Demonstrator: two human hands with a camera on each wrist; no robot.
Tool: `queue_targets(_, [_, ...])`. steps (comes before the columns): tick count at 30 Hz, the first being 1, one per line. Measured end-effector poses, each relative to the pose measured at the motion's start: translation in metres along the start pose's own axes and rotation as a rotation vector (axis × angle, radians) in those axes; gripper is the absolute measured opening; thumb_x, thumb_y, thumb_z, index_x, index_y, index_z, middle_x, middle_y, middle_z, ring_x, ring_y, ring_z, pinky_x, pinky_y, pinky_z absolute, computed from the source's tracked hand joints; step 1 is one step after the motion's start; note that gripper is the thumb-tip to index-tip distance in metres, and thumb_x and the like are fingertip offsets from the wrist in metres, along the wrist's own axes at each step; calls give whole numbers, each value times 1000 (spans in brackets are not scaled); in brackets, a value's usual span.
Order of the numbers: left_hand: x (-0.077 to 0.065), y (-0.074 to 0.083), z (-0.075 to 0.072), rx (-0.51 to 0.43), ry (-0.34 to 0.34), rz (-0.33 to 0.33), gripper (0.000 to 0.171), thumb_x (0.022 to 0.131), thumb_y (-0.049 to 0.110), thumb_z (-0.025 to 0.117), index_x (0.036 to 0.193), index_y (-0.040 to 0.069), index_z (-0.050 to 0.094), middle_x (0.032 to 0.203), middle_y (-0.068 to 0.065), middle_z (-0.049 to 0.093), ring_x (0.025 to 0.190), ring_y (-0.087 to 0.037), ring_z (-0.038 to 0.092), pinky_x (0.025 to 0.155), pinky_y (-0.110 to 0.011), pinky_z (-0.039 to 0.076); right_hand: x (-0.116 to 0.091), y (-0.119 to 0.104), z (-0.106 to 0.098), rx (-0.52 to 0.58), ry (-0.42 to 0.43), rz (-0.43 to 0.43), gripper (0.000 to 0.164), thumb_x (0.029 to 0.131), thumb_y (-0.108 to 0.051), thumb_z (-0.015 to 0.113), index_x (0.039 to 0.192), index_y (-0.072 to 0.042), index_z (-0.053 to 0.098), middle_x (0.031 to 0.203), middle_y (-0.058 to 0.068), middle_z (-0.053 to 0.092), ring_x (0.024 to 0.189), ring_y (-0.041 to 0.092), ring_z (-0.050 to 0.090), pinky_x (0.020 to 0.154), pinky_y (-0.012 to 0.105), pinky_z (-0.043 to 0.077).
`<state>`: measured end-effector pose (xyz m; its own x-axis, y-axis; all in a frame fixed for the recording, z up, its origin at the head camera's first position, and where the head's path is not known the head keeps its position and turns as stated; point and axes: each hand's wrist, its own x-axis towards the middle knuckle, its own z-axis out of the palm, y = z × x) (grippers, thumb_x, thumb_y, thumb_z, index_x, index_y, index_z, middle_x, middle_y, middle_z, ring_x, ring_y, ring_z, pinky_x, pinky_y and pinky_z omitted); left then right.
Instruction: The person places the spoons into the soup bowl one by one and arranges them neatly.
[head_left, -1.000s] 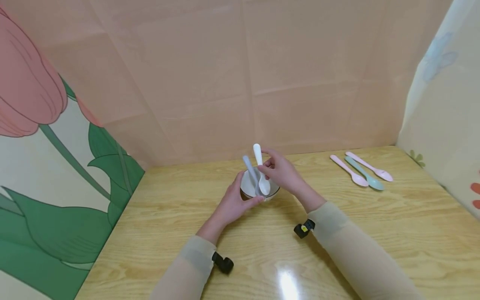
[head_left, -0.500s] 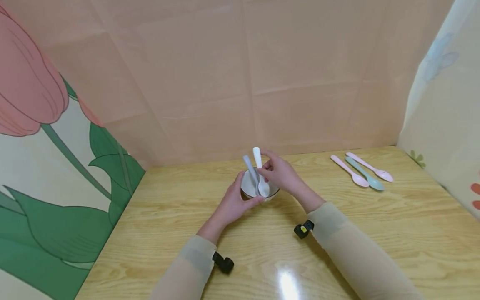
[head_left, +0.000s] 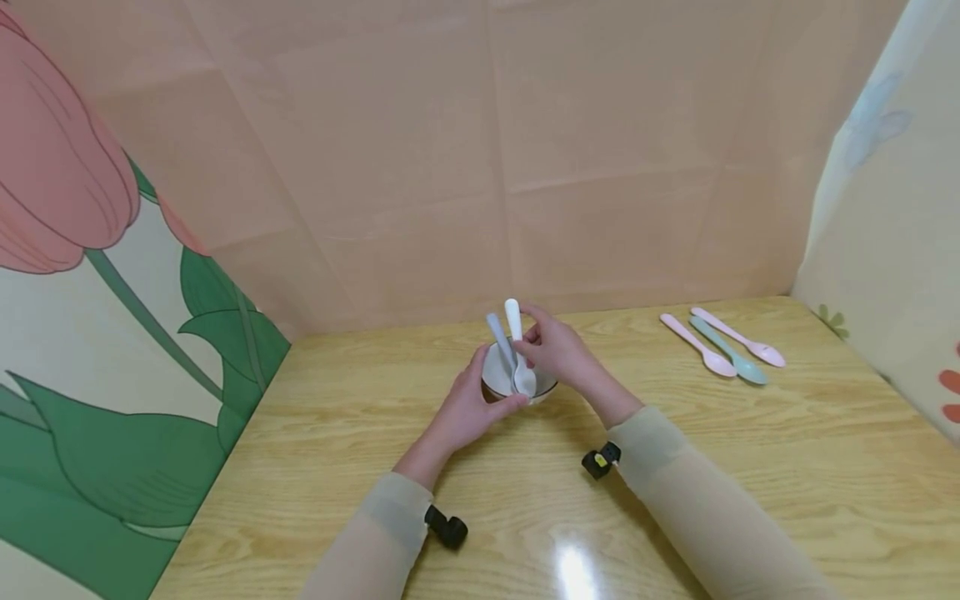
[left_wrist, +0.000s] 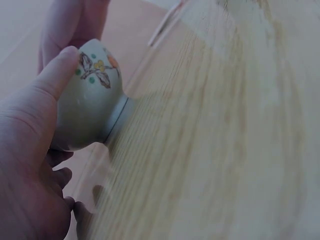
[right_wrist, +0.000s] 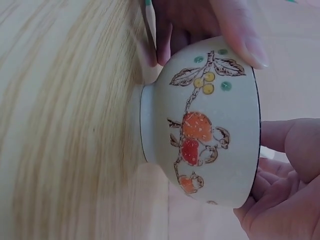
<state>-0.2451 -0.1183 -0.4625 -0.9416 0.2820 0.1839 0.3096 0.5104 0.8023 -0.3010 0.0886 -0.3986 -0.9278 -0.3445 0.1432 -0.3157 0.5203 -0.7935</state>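
Observation:
A white bowl (head_left: 495, 368) with a dark rim stands on the wooden table in the middle of the head view. Its painted side, with birds, leaves and berries, faces the right wrist camera. My left hand (head_left: 467, 407) grips the bowl from the left, thumb at the near rim. My right hand (head_left: 561, 348) is over the bowl's right side and pinches a white spoon (head_left: 524, 380) by its handle, the head of the spoon inside the bowl. Left of it a grey-blue spoon (head_left: 498, 335) leans in the bowl, handle sticking up past the far rim.
To the right on the table (head_left: 315, 467) lie a pink spoon (head_left: 697, 344), a green spoon (head_left: 729, 347) and another pink spoon (head_left: 738, 336), close together. A peach-coloured cloth backdrop (head_left: 390, 167) rises behind the table's far edge.
The white spoon has come down a little, deeper into the bowl, with my right hand still pinching it. My left hand keeps its hold on the bowl.

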Motion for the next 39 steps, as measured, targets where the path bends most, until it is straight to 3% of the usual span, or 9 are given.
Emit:
queue_targets(17, [0, -1, -1, -12, -3, 8, 100, 102, 46, 82, 176, 16, 22, 160, -7, 52, 143, -25, 53, 118, -56, 43, 2, -4, 9, -143, 39, -8, 77, 107, -10, 73, 172, -4, 32, 102, 13, 76, 75, 21, 69, 70, 37, 54])
queue_targets(39, [1, -1, 0, -15, 1, 16, 96, 100, 44, 84, 174, 20, 27, 156, -6, 55, 140, -24, 55, 117, -55, 44, 1, -10, 14, -313, 19, 1, 72, 108, -9, 72, 170, -4, 35, 114, 18, 79, 81, 23, 72, 71, 39, 58])
